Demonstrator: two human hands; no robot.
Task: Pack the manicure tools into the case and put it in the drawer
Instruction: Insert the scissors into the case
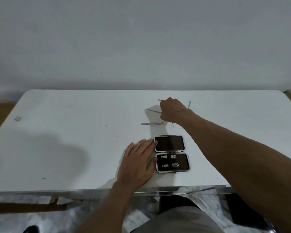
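An open black manicure case (172, 153) with a silver rim lies flat on the white table, lid half farther away. Two nail clippers (168, 160) sit in its near half. My left hand (138, 163) rests flat on the table, fingertips touching the case's left edge. My right hand (172, 111) is farther back, fingers closed around a thin metal tool (154, 111) whose tip sticks out to the left. Tweezers (151, 123) lie just in front of that hand. Another thin tool (189, 105) shows behind the wrist, partly hidden.
The white table (74, 132) stands against a pale wall. Its metal front edge (91, 192) is near my body. A brown wooden piece (29, 206) shows below the table at left, over a marbled floor. No drawer is in view.
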